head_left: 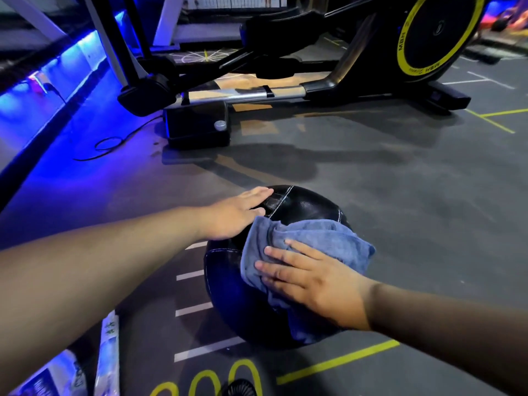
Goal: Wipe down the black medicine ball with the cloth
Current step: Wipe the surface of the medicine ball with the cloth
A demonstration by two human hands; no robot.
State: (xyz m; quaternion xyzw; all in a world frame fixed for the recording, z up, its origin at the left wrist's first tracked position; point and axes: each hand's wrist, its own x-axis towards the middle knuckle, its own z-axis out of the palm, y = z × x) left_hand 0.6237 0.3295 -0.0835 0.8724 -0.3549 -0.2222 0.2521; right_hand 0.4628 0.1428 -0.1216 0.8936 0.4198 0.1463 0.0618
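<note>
- While the black medicine ball (300,207) is being rested on the grey rubber gym floor (400,195), it is being steadied at its upper left side by the left hand (231,215), which is being laid flat with the fingers stretched out and nothing gripped.
- A round, slightly flattened shape is being shown by the ball, with a finely pebbled, leather-like skin and pale stitched seams curving between its panels.
- A blue-grey cloth (314,241), soft and terry-like in texture, is being draped in loose folds over the near right part of the ball.
- The cloth is being pressed against the ball by the right hand (311,281), whose palm is being held down flat and whose fingers (274,267) are being spread across the fabric rather than curled around it.
- Painted markings are being displayed on the matte floor: short white dashes (194,308) just left of the ball and yellow lines (337,361) near its lower edge.
- Beyond the ball, well apart from it, an elliptical trainer (257,90) is being seen, with black moulded housings, a polished metal rail and a round black flywheel cover (437,32) ringed in yellow.
- A thin black cable (114,144) is being left looped on the floor at the machine's left end, where the surface is being washed in blue light.
</note>
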